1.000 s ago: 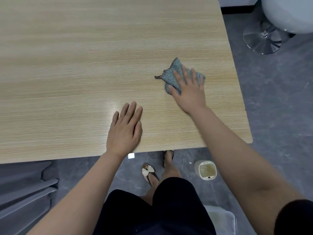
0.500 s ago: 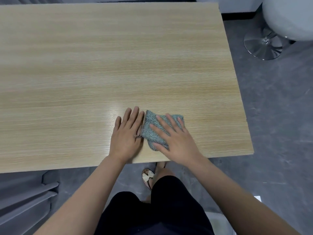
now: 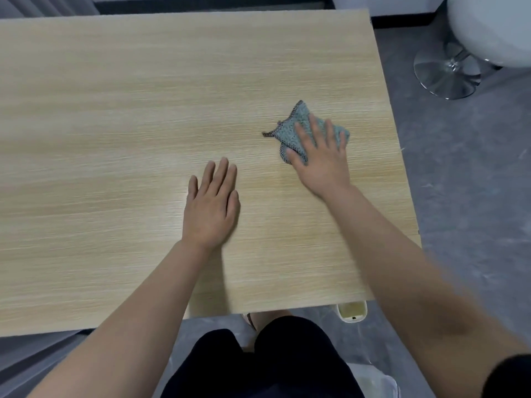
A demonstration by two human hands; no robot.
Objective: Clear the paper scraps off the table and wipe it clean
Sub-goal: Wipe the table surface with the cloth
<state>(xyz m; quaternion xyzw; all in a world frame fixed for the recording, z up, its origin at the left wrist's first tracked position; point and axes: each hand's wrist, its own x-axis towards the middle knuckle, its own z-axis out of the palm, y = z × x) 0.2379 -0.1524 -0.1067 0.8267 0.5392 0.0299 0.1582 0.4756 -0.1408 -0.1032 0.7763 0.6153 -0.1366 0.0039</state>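
Floor (image 3: pixel 465 196): grey, stone-patterned, scuffed with pale marks. Stool (image 3: pixel 488 27): white seat on a chrome pedestal with a round base, standing at upper right. Wall (image 3: pixel 402 5): white, with a dark skirting strip. Grey slatted furniture (image 3: pixel 26 360) occupies the lower left corner.

Both forearms are bare from wrist to past the elbow, with no watch, ring or bracelet showing on the left hand (image 3: pixel 211 209) or the right hand (image 3: pixel 320 162). A black sleeve edge (image 3: pixel 508 377) sits on the right upper arm. Black shorts (image 3: pixel 258 366) cover the thighs. 1 pale sandal strap (image 3: pixel 249 321) shows below.
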